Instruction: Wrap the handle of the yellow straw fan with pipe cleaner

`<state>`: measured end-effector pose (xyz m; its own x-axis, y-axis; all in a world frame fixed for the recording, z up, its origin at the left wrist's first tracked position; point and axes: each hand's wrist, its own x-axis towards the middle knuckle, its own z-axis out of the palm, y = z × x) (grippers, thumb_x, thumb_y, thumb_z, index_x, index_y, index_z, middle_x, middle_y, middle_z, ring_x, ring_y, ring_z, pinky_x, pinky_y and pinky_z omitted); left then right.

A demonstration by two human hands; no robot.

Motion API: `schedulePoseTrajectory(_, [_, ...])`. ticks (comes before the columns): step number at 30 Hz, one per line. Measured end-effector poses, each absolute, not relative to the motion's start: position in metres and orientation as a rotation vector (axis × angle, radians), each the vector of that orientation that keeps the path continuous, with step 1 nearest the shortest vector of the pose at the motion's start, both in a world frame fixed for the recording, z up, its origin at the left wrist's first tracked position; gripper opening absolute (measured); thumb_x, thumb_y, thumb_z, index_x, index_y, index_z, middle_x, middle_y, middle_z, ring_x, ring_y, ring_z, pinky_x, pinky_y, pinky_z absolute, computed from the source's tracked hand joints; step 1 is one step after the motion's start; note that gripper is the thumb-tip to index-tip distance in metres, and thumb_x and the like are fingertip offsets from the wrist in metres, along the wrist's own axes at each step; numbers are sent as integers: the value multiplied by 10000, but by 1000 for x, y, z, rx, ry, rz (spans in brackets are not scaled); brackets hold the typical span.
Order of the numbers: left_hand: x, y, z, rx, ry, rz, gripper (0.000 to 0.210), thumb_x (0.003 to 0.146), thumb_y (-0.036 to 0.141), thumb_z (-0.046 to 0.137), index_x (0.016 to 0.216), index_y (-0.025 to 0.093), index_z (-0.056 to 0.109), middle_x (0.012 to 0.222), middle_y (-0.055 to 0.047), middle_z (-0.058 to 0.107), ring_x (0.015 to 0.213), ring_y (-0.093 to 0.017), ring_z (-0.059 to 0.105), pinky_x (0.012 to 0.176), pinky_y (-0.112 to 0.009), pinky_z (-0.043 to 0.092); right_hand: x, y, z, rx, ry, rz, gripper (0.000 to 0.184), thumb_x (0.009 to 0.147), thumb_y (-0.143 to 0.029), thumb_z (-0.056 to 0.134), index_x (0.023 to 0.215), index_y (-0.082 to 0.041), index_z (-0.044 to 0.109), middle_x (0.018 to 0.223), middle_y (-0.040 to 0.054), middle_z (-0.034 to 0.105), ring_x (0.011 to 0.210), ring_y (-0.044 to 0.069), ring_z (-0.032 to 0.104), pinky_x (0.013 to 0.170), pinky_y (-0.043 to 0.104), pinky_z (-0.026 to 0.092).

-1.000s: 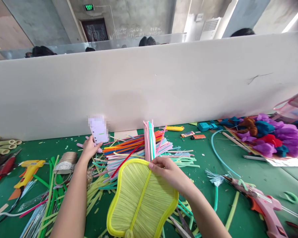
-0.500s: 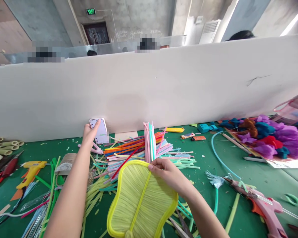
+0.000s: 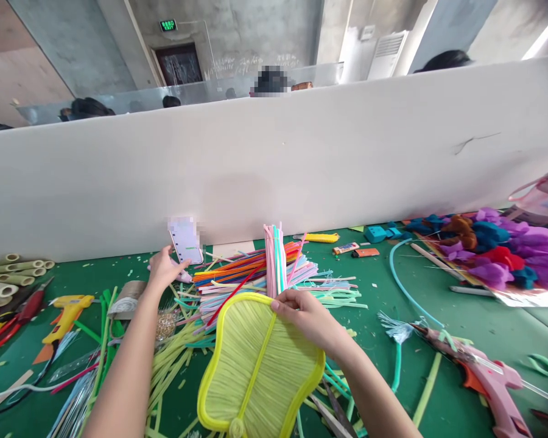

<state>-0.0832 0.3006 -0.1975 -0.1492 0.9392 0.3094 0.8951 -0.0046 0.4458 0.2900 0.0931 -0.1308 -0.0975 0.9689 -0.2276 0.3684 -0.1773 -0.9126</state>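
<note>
My right hand (image 3: 301,313) pinches the top edge of a yellow-green leaf-shaped fan (image 3: 251,365) with a bright fuzzy rim, a midrib and fine strands across it. At the left, my left hand (image 3: 167,267) reaches to a phone (image 3: 187,243) leaning upright against the white partition. Its thumb is at the lower part of the lit screen, and the other fingers are apart from it on the left side. Behind the fan lie colourful pipe cleaners (image 3: 237,277), with a pink and mint bundle (image 3: 275,261) on top. Scissors (image 3: 331,410) are partly hidden beside the fan.
A white partition (image 3: 347,164) runs behind the green table (image 3: 369,353). On the left are a yellow glue gun (image 3: 66,316), pliers (image 3: 22,316) and bamboo pieces (image 3: 9,274). A pink glue gun (image 3: 484,377) and purple flowers (image 3: 530,249) lie right.
My left thumb has moved down from the upper part of the phone screen to its lower edge, and the screen content differs. My right hand and the fan stay nearly still.
</note>
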Motion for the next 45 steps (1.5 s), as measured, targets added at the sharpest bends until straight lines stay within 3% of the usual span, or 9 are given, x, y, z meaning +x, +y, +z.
schedulePoseTrajectory(6, [-92,287,-209,2058,2258,744,378,785,377,635,1081,153,706,1121,-152,741,1172,-338,619,1057,-441,387,289,94,-130,-1532,-1503,1264,369,875,-472,555,864,-134,704,796,46,638,737,185,539,655,281,385])
schedulePoseTrajectory(14, [-98,310,-205,2136,2312,540,256,727,407,715,884,216,780,909,-88,783,1018,-325,668,970,-444,405,290,93,-128,-1561,-1522,1246,381,874,-478,545,861,-131,702,811,58,644,749,191,534,659,286,384])
schedulePoseTrajectory(18, [-104,319,-200,2226,2289,429,251,670,424,757,827,230,790,955,-110,785,1126,-366,622,993,-445,383,290,93,-128,-1583,-1507,1254,380,868,-477,551,890,-132,709,829,65,648,761,198,543,659,288,389])
schedulePoseTrajectory(23, [-112,323,-196,2297,2240,254,281,681,410,802,901,236,788,1032,-107,771,1218,-362,575,1042,-457,374,289,94,-131,-1589,-1501,1255,385,866,-481,553,897,-132,713,828,68,643,762,203,549,654,289,391])
schedulePoseTrajectory(29, [-112,324,-199,2285,2251,118,345,913,437,638,1127,167,673,1204,-100,672,1138,-263,615,1009,-505,454,290,93,-130,-1597,-1489,1262,378,865,-478,565,893,-132,716,833,65,642,772,202,558,666,288,399])
schedulePoseTrajectory(35, [-103,320,-202,2295,2259,240,403,705,503,750,968,197,758,1030,-148,763,1122,-384,624,981,-457,405,290,93,-129,-1589,-1472,1290,361,870,-462,571,908,-132,711,827,60,652,760,195,563,671,288,400])
schedulePoseTrajectory(41, [-100,316,-205,2274,2268,349,437,700,554,714,942,190,742,1066,-182,739,1135,-389,599,1002,-461,376,289,93,-131,-1583,-1479,1294,369,874,-472,566,911,-135,709,838,64,658,762,196,559,650,284,387])
schedulePoseTrajectory(45, [-102,310,-207,2238,2257,418,407,697,514,723,966,209,732,1042,-152,746,1146,-383,590,1005,-459,378,289,94,-131,-1578,-1478,1298,366,874,-470,569,900,-132,709,831,61,658,752,191,559,643,280,387])
